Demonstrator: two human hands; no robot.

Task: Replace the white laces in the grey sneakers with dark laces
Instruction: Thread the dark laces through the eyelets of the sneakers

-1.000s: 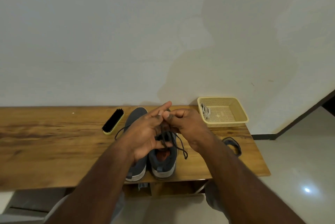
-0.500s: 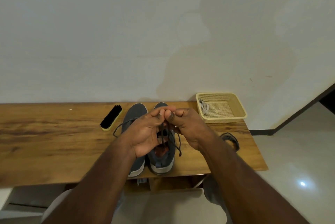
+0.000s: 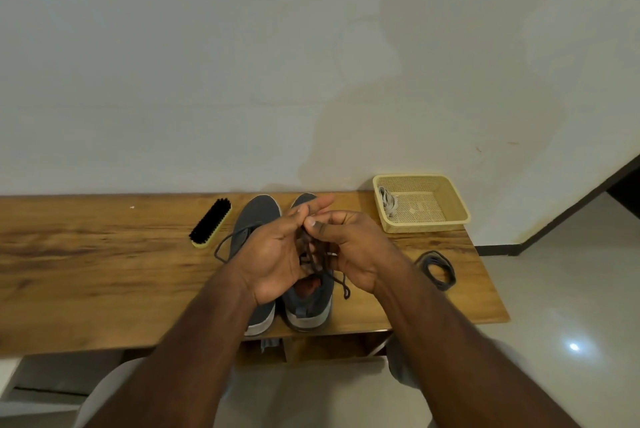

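Two grey sneakers stand side by side on the wooden table, toes pointing to the wall: the left sneaker (image 3: 254,219) and the right sneaker (image 3: 308,306). Both hands hover over the right sneaker's lacing. My left hand (image 3: 277,251) and my right hand (image 3: 349,247) meet fingertip to fingertip and pinch the dark lace (image 3: 337,280), whose loose end hangs beside the shoe. Another dark lace end (image 3: 225,244) trails from the left sneaker. A coiled dark lace (image 3: 438,270) lies to the right. A white lace (image 3: 388,200) lies in the basket.
A yellow mesh basket (image 3: 450,199) stands at the back right by the wall. A black shoe brush (image 3: 210,223) lies left of the sneakers. The table (image 3: 86,271) ends just right of the coiled lace, with floor beyond.
My fingertips have shifted slightly on the lace above the right sneaker; my left fingers stretch out a bit more than half a second ago. The sneakers have not moved.
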